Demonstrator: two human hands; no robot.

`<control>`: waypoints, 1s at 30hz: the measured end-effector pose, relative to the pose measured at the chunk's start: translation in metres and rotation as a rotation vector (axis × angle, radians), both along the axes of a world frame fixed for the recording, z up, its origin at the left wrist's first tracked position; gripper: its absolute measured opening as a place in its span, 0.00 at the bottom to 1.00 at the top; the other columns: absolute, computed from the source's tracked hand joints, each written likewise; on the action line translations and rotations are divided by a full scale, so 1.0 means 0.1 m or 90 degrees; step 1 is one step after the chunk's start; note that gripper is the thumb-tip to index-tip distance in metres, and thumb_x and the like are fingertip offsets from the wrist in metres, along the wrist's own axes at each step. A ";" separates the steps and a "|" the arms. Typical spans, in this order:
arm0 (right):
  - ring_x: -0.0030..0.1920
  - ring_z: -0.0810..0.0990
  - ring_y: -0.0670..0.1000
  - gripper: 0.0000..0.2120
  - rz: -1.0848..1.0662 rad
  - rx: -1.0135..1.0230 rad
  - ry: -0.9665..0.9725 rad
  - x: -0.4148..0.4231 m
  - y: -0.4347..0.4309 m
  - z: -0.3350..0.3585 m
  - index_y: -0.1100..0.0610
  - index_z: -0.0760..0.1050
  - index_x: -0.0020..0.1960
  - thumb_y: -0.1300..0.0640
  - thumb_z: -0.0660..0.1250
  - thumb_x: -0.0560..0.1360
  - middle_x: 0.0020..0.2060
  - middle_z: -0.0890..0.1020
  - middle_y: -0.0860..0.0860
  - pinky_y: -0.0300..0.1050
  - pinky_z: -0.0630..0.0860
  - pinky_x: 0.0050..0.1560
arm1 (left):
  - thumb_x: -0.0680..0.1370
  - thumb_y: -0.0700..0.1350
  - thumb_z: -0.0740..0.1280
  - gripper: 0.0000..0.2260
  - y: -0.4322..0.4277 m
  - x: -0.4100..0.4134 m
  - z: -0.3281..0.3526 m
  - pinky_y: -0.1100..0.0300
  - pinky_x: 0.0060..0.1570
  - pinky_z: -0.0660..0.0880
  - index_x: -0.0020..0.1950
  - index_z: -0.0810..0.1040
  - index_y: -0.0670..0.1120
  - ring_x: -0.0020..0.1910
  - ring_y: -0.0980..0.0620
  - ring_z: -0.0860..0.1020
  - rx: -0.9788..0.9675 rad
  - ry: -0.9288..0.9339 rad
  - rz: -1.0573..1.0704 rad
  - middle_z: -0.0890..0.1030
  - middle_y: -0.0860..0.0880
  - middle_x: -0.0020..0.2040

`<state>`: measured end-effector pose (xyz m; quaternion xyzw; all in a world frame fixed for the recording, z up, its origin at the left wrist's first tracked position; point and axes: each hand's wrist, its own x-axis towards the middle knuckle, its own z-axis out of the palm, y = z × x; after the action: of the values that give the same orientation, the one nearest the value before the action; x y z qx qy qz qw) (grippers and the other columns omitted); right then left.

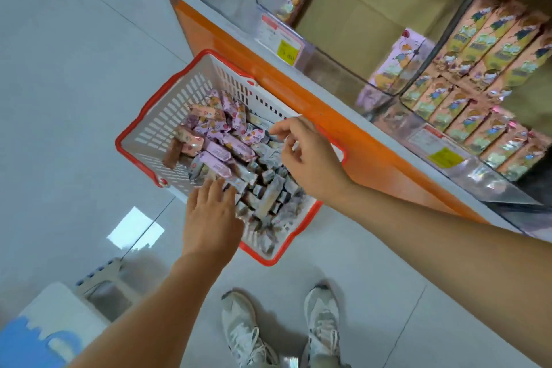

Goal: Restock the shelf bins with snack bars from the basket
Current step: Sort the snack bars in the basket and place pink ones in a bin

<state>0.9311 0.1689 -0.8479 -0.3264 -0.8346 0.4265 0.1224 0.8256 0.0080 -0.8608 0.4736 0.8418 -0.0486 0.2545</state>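
With the basket point(167, 116) on the floor beside the shelf point(298, 104), our left hand point(212, 212) lies flat on its snack bars point(227, 146) while our right hand point(304, 152) hovers loosely curled, apparently empty, ready to feed the sparse bin point(358, 18).

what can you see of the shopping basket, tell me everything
The shopping basket is rectangular, white plastic with slotted walls and a red rim. It stands on the pale tiled floor beside the orange shelf base. Wrapped snack bars, pink and silvery, lie heaped loosely inside. The left hand reaches in at the near side, fingers on the bars; the right hand hangs over the far side, fingers loosely curled.
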 end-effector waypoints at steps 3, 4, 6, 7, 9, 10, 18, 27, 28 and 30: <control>0.45 0.72 0.44 0.13 0.077 -0.100 -0.154 -0.29 -0.16 -0.34 0.55 0.70 0.63 0.64 0.60 0.79 0.53 0.69 0.48 0.46 0.70 0.45 | 0.80 0.49 0.59 0.28 -0.27 -0.20 -0.22 0.49 0.77 0.46 0.78 0.55 0.49 0.78 0.47 0.48 -0.014 -0.008 0.051 0.54 0.47 0.79; 0.47 0.73 0.46 0.14 0.094 -0.137 -0.201 -0.39 -0.21 -0.45 0.55 0.68 0.65 0.62 0.60 0.80 0.55 0.69 0.49 0.51 0.73 0.48 | 0.81 0.50 0.57 0.28 -0.34 -0.26 -0.30 0.49 0.76 0.44 0.79 0.52 0.49 0.79 0.47 0.46 -0.019 -0.016 0.068 0.51 0.47 0.80; 0.53 0.75 0.53 0.15 0.127 -0.206 -0.282 -0.62 -0.30 -0.65 0.54 0.66 0.67 0.59 0.60 0.81 0.58 0.70 0.51 0.56 0.73 0.57 | 0.82 0.49 0.54 0.29 -0.45 -0.37 -0.46 0.50 0.76 0.41 0.80 0.46 0.48 0.79 0.47 0.42 -0.037 -0.025 0.094 0.44 0.47 0.80; 0.56 0.75 0.54 0.16 0.137 -0.240 -0.311 -0.74 -0.34 -0.73 0.54 0.65 0.69 0.58 0.60 0.82 0.60 0.70 0.52 0.54 0.73 0.59 | 0.81 0.47 0.54 0.30 -0.50 -0.43 -0.55 0.50 0.76 0.40 0.80 0.44 0.47 0.78 0.46 0.40 -0.047 -0.021 0.098 0.42 0.46 0.80; 0.58 0.73 0.52 0.19 0.124 -0.309 -0.332 -0.97 -0.40 -0.91 0.55 0.63 0.72 0.56 0.59 0.82 0.63 0.71 0.53 0.46 0.70 0.59 | 0.80 0.45 0.56 0.32 -0.57 -0.53 -0.73 0.49 0.76 0.37 0.80 0.41 0.48 0.78 0.46 0.36 -0.053 -0.013 0.102 0.39 0.46 0.79; 0.59 0.73 0.52 0.19 0.103 -0.337 -0.329 -1.08 -0.42 -1.01 0.55 0.63 0.73 0.56 0.59 0.82 0.63 0.71 0.53 0.45 0.70 0.59 | 0.80 0.45 0.56 0.33 -0.60 -0.57 -0.81 0.50 0.75 0.36 0.80 0.41 0.48 0.77 0.46 0.35 -0.051 -0.013 0.107 0.37 0.46 0.79; 0.54 0.73 0.50 0.12 -0.144 -0.593 -0.202 -1.89 -0.48 -1.60 0.56 0.70 0.63 0.57 0.62 0.81 0.52 0.73 0.49 0.47 0.74 0.54 | 0.80 0.42 0.56 0.35 -0.85 -0.64 -1.23 0.48 0.76 0.36 0.79 0.36 0.48 0.76 0.46 0.32 0.028 0.005 0.093 0.34 0.46 0.78; 0.34 0.74 0.46 0.05 -0.374 -0.422 -0.172 -2.03 -0.50 -1.58 0.61 0.81 0.48 0.59 0.72 0.75 0.39 0.80 0.50 0.35 0.72 0.39 | 0.79 0.42 0.57 0.35 -0.82 -0.65 -1.23 0.49 0.74 0.33 0.79 0.38 0.46 0.77 0.45 0.35 0.033 0.014 0.083 0.37 0.45 0.79; 0.35 0.76 0.45 0.08 -0.391 -0.400 -0.149 -1.99 -0.47 -1.56 0.61 0.82 0.52 0.61 0.73 0.74 0.43 0.82 0.50 0.34 0.73 0.38 | 0.80 0.42 0.57 0.35 -0.82 -0.66 -1.20 0.49 0.75 0.34 0.79 0.38 0.46 0.77 0.45 0.34 0.023 0.012 0.080 0.37 0.45 0.79; 0.39 0.79 0.45 0.09 -0.401 -0.343 -0.121 -1.89 -0.42 -1.47 0.61 0.83 0.53 0.62 0.73 0.73 0.48 0.84 0.51 0.32 0.74 0.40 | 0.80 0.44 0.57 0.34 -0.79 -0.68 -1.14 0.48 0.75 0.36 0.79 0.38 0.47 0.77 0.45 0.34 -0.011 -0.004 0.075 0.36 0.45 0.79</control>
<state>0.7417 0.1268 -0.9952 -0.6237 -0.5604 0.5390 0.0798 0.7575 -0.0710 -0.9751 0.4210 0.8670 -0.0395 0.2637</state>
